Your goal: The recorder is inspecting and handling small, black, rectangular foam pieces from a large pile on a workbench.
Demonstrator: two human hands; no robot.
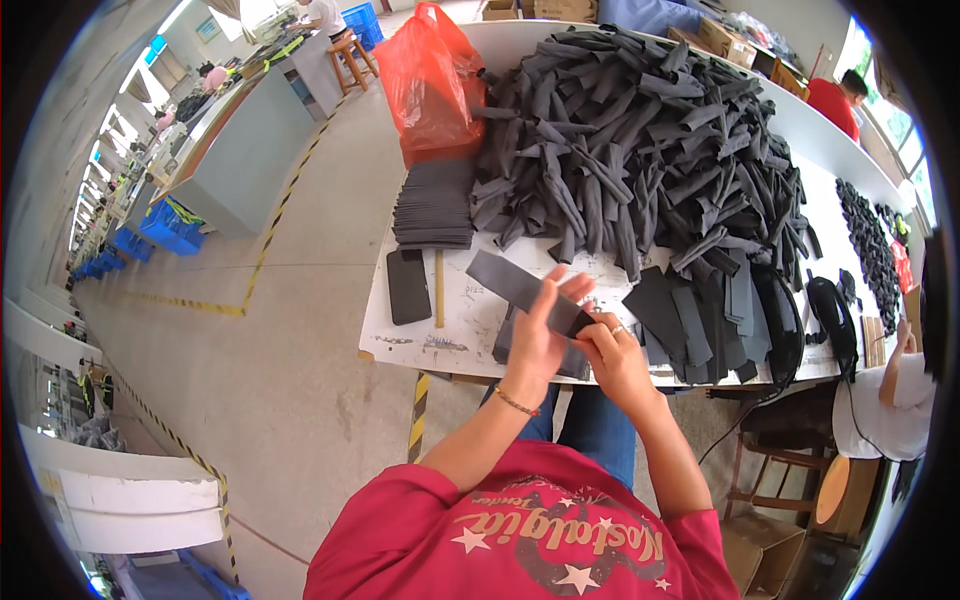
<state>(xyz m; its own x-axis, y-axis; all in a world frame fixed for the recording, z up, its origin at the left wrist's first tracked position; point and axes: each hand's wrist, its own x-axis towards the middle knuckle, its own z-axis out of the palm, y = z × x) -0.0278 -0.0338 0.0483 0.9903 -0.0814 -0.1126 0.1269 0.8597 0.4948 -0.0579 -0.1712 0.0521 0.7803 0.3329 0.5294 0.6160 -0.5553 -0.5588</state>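
A dark grey fabric strip (508, 281) slants across my hands above the table's front edge. My left hand (540, 335) holds its middle, with the thumb over it and the fingers partly stretched out behind. My right hand (615, 358) pinches its lower right end. Beneath my left hand lies a low stack of grey pieces (503, 345), mostly hidden by the hand. Flat grey pieces (685, 320) are spread just right of my right hand. Farther left sits a neat pile of dark strips (433, 205).
A large heap of curled grey strips (620, 140) covers the table's back. A red plastic bag (425, 85), a black phone (408, 287) and a narrow wooden stick (439, 290) are at the left. Black oblong objects (780, 325) lie right, near another person's arm (893, 370).
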